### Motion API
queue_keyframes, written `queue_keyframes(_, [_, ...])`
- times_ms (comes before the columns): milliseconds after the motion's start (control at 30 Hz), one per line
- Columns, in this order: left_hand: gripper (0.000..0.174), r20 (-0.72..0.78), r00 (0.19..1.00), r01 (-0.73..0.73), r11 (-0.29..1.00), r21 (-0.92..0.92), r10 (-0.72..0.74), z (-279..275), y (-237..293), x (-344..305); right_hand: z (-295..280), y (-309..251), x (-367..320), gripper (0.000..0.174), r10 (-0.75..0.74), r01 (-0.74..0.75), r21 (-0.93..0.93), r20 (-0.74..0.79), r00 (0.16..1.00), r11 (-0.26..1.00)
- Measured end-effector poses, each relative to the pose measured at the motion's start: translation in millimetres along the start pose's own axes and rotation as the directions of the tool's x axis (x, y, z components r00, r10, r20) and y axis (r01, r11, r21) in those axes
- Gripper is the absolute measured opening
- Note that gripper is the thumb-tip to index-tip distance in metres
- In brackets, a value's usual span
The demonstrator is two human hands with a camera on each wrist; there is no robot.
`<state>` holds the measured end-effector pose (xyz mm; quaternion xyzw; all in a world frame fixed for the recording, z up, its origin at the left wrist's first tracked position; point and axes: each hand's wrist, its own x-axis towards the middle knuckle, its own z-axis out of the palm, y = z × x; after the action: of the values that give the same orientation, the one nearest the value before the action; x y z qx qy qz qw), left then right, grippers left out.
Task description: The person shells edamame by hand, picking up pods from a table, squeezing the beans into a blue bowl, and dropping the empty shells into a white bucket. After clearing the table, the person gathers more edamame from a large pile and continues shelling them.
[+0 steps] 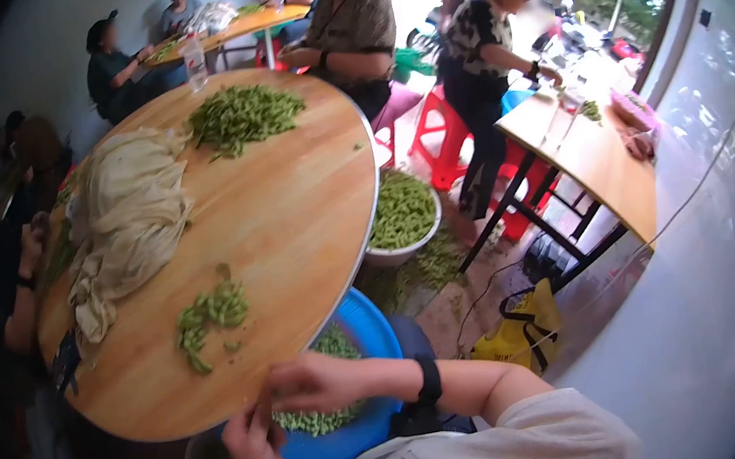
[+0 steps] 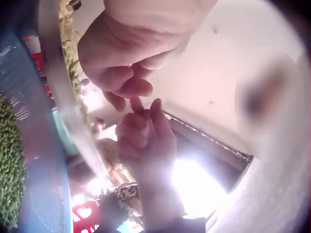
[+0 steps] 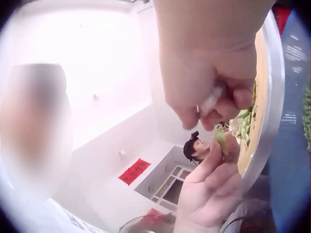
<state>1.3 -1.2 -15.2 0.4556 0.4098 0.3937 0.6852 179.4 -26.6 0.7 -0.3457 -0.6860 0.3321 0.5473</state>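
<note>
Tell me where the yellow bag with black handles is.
In the head view, the yellow bag is on the floor, right of the round blue plastic tub and left of the white wall.

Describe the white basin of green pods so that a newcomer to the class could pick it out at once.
Find the large round wooden table. Just beyond its right edge in the head view sits the white basin, heaped with green pods. The neighbouring blue tub holds small loose beans instead.
</note>
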Motion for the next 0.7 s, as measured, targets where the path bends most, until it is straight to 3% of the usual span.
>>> queue_keyframes(67, [0.018, -0.044, 0.998, -0.029, 0.984, 0.176, 0.037, 19.9, 14.9, -7.7, -5.4, -10.9, -6.5, 0.022, 0.262, -0.223, 0.261, -0.126, 0.957, 0.939])
queue_keyframes(100, [0.017, -0.012, 0.995, -0.094, 0.965, 0.244, 0.099, 21.3, 13.0, -10.5, -11.7, -17.1, -7.8, 0.028, 0.553, -0.525, 0.260, -0.044, 0.832, 0.811])
queue_keyframes(133, [0.016, -0.001, 0.994, -0.108, 0.958, 0.267, 0.113, 26.5, 15.2, -12.3, -10.1, -7.7, -13.7, 0.034, 0.712, -0.631, 0.542, 0.082, 0.697, 0.555])
queue_keyframes(233, [0.015, 0.039, 0.971, -0.232, 0.898, 0.375, 0.235, 29.9, 5.9, -15.4, -5.3, -11.7, -19.7, 0.038, 0.715, -0.664, 0.538, 0.154, 0.682, 0.519])
queue_keyframes(267, [0.013, 0.055, 0.966, -0.252, 0.887, 0.387, 0.251, 29.8, 4.1, -15.3, -6.2, -8.0, -23.2, 0.037, 0.673, -0.650, 0.541, 0.194, 0.714, 0.534])
queue_keyframes(367, [0.012, 0.105, 0.902, -0.410, 0.754, 0.513, 0.418, 28.5, 3.8, -17.2, -4.9, -9.2, -22.3, 0.038, 0.668, -0.668, 0.513, 0.223, 0.710, 0.539])
queue_keyframes(433, [0.011, 0.149, 0.849, -0.490, 0.653, 0.577, 0.506, 28.7, 3.5, -17.2, -4.1, -12.0, -21.6, 0.037, 0.705, -0.700, 0.489, 0.216, 0.676, 0.521])
queue_keyframes(500, [0.010, 0.159, 0.812, -0.532, 0.600, 0.598, 0.561, 26.8, -0.2, -14.5, 1.7, -10.5, -21.5, 0.035, 0.711, -0.696, 0.424, 0.155, 0.686, 0.579])
queue_keyframes(600, [0.005, 0.137, 0.848, -0.489, 0.657, 0.574, 0.512, 20.0, -12.1, -12.6, 5.5, -11.6, -20.1, 0.032, 0.655, -0.644, 0.291, 0.072, 0.752, 0.707])
queue_keyframes(633, [0.008, 0.079, 0.918, -0.365, 0.750, 0.551, 0.389, 23.1, -8.0, -16.8, 6.9, -8.1, -21.7, 0.031, 0.599, -0.584, 0.309, 0.055, 0.799, 0.750])
queue_keyframes(700, [0.008, 0.045, 0.945, -0.293, 0.781, 0.552, 0.323, 22.9, -11.7, -17.0, 9.5, -3.2, -24.8, 0.026, 0.485, -0.473, 0.166, -0.040, 0.874, 0.866])
